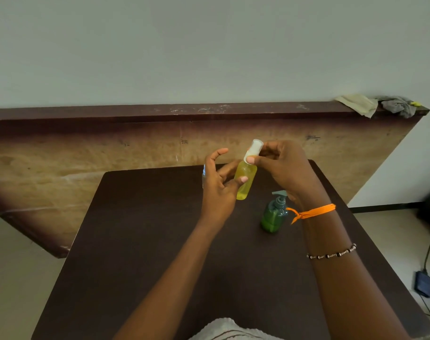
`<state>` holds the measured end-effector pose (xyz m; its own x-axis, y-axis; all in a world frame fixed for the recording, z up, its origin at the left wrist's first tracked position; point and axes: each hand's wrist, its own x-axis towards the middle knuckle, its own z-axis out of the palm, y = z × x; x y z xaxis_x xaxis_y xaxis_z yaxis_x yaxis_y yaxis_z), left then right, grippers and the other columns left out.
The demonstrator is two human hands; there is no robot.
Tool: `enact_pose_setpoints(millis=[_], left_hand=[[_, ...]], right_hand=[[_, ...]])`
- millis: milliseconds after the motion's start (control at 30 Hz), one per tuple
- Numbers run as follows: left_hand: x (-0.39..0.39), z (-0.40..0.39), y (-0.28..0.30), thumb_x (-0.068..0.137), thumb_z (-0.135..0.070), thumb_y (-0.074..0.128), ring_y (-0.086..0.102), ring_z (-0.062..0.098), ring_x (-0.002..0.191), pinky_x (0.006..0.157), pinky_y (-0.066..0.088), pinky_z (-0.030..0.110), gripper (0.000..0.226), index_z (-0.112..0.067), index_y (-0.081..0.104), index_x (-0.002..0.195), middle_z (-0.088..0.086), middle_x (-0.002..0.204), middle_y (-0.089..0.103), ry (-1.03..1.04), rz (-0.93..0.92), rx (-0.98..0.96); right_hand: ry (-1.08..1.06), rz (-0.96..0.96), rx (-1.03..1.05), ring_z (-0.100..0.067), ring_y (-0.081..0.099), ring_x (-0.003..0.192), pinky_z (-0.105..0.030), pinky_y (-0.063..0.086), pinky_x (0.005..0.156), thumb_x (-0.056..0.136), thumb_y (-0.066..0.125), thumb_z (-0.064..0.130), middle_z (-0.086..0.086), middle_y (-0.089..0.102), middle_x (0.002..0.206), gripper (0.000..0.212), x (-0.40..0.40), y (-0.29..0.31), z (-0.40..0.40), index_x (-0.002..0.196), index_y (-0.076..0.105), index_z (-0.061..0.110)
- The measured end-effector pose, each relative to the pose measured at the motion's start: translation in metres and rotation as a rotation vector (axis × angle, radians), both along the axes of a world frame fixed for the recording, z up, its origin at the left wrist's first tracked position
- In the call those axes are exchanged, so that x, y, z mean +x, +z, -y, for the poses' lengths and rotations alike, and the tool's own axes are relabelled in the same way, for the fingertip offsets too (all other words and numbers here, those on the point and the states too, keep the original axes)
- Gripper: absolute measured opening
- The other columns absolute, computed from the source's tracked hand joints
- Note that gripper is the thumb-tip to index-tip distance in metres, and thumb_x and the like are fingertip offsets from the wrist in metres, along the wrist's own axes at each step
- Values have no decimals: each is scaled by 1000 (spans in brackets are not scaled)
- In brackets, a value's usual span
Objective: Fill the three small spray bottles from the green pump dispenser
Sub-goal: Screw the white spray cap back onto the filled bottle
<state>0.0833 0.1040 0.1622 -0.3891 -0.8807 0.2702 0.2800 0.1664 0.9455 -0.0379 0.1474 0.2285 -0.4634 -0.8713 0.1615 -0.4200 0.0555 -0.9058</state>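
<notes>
Dark table (pixel 135 241): both hands hold spray bottle (pixel 245 179) above centre, edges far.

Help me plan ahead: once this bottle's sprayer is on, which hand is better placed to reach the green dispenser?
Probably the right hand. The green pump dispenser stands just under its wrist, while the left hand holds the spray bottle body on the far side from it.

orange wrist thread (pixel 312 212), beaded bracelet (pixel 331 253)
</notes>
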Motion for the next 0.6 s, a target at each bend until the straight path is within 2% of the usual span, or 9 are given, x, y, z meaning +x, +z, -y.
enact_pose_setpoints(millis=[67,200,300,400,467,533,600], left_hand=[[-2,-1,-1,81,7,63,63,20,107,83,52,25,58,-32,38,116,13,111,68,12,-1,-11],[-5,-5,-5,81,7,63,64,20,107,87,52,28,55,-30,39,115,15,111,67,43,-12,-17],[-5,-4,-6,81,5,64,65,16,105,83,51,23,50,-25,39,112,15,112,67,52,-15,-36],[-3,-2,-4,81,3,65,64,13,104,83,51,24,45,-26,44,110,4,111,67,42,-3,-57],[-1,0,-1,82,2,64,63,13,107,89,51,30,44,-25,49,114,-3,112,67,7,-6,-84],[0,3,1,84,3,62,60,11,113,93,49,29,44,-21,51,120,-9,114,65,-23,-5,-102],[0,4,3,85,5,60,60,10,113,90,48,25,46,-20,51,123,-10,113,65,-54,-22,-84]], right_hand=[[-19,-59,23,1,61,69,-5,45,58,79,73,11,3,68,80,19,2,1,0,97,72,6],[-156,-316,64,-14,62,78,-29,47,71,80,73,24,1,64,78,20,12,-1,0,91,71,8],[-222,-350,34,-14,53,68,-32,41,66,78,74,33,4,53,64,26,18,-1,2,76,64,9],[-201,-283,3,-14,47,60,-29,38,59,76,76,33,1,50,59,33,16,0,5,70,57,6],[-139,-194,-10,-11,50,62,-23,40,56,78,75,28,-3,58,69,27,14,1,8,78,62,5],[-23,-45,-47,-9,56,72,-24,46,65,82,72,18,-4,64,84,9,12,3,9,87,64,16],[123,42,-65,-9,58,79,-35,47,75,85,67,9,-2,64,91,20,5,6,10,94,63,26]])
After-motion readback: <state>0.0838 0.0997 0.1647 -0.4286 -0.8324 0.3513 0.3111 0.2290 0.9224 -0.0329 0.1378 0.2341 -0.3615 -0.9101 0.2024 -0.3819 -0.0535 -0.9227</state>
